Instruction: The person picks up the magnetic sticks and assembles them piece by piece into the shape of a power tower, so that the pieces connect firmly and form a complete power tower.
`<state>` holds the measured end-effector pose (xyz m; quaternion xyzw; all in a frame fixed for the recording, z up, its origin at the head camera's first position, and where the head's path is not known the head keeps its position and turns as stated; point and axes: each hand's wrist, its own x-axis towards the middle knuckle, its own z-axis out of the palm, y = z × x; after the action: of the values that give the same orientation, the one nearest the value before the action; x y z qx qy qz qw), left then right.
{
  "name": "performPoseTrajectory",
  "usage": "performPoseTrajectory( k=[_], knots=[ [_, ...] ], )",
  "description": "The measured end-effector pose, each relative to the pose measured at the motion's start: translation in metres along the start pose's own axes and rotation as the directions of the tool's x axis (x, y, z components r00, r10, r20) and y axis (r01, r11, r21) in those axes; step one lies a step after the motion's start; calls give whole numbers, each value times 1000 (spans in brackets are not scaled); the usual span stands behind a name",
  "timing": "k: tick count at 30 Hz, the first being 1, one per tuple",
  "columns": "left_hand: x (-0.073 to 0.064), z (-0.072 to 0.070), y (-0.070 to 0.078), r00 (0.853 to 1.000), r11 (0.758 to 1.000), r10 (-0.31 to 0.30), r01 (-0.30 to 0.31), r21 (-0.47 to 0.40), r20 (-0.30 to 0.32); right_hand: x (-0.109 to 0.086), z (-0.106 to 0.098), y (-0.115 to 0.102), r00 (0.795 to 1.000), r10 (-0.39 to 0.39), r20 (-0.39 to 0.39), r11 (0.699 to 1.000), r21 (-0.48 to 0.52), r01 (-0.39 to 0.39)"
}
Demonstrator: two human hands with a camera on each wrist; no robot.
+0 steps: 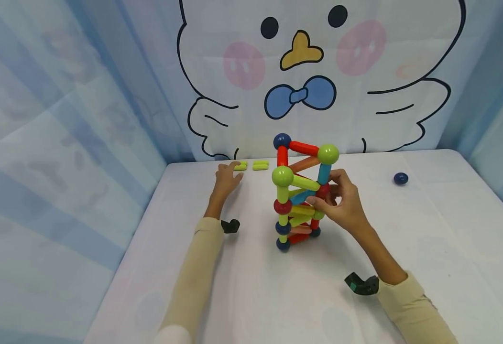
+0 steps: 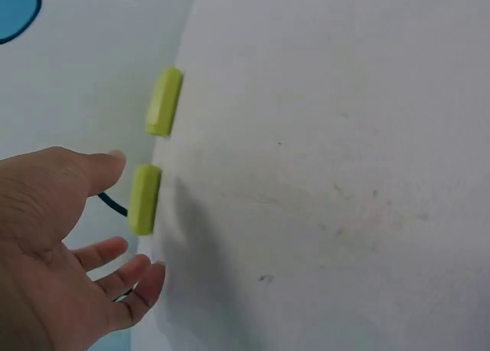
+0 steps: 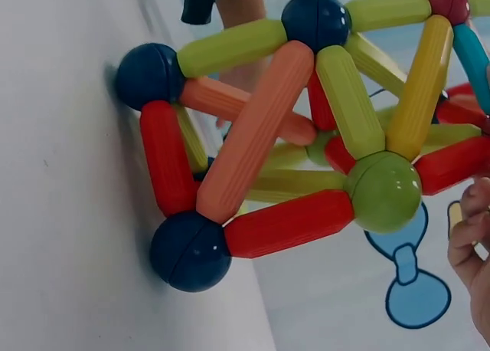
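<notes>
A tall tower [image 1: 283, 206] of coloured balls and ribbed sticks, like a magnetic building set, stands upright on the white table. My right hand [image 1: 341, 205] holds its right side in the upper half, thumb in front and fingers behind, around a red ball. In the right wrist view, dark blue balls [image 3: 191, 251] form the tower's base, and part of the right hand [image 3: 478, 251] shows at the edge. At the table's back edge, my left hand [image 1: 226, 180] reaches over yellow-green sticks [image 1: 241, 166] with thumb and fingers spread. The left wrist view shows a gap between the thumb and a yellow-green stick [image 2: 144, 200].
More yellow-green sticks [image 1: 260, 165] lie just right of the left hand. A loose dark blue ball [image 1: 400, 178] rests at the back right of the table [image 1: 406, 229]. Behind the table hangs a curtain [image 1: 251, 119] with a cartoon figure. Each wrist carries a black device [image 1: 362, 284].
</notes>
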<state>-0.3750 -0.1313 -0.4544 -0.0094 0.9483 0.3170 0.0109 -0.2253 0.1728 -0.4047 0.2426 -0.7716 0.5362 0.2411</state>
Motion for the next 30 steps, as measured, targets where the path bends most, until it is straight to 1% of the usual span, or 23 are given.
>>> performPoseTrajectory(
  k=[3, 6, 11, 14, 18, 22, 26, 30],
  knots=[
    [4, 8, -5, 997, 996, -47, 42, 80, 56, -2, 3, 0, 998, -37, -51, 999, 8, 38],
    [5, 13, -7, 995, 988, -78, 68, 135, 67, -3, 6, -5, 992, -86, -91, 996, 8, 87],
    [6, 17, -2, 998, 983, -39, 31, 180, 41, -1, 7, -22, 977, -174, -122, 984, -1, 175],
    [7, 18, 3, 999, 980, -25, 19, 200, 26, -1, 7, -18, 976, -184, -118, 982, 11, 187],
    [8, 17, 6, 999, 973, -32, 26, 231, 19, -3, 6, -3, 987, -144, -76, 988, 39, 147],
    [9, 17, 7, 999, 969, -35, 27, 245, 29, -4, 3, 2, 998, -60, 21, 994, 94, 58],
    [10, 17, 7, 1000, 966, -24, 19, 257, 20, -2, 0, -1, 994, 2, 110, 990, 143, -18],
    [11, 19, 7, 1000, 961, -10, 9, 276, 2, 1, -1, -3, 991, 17, 130, 985, 170, -40]
  ],
)
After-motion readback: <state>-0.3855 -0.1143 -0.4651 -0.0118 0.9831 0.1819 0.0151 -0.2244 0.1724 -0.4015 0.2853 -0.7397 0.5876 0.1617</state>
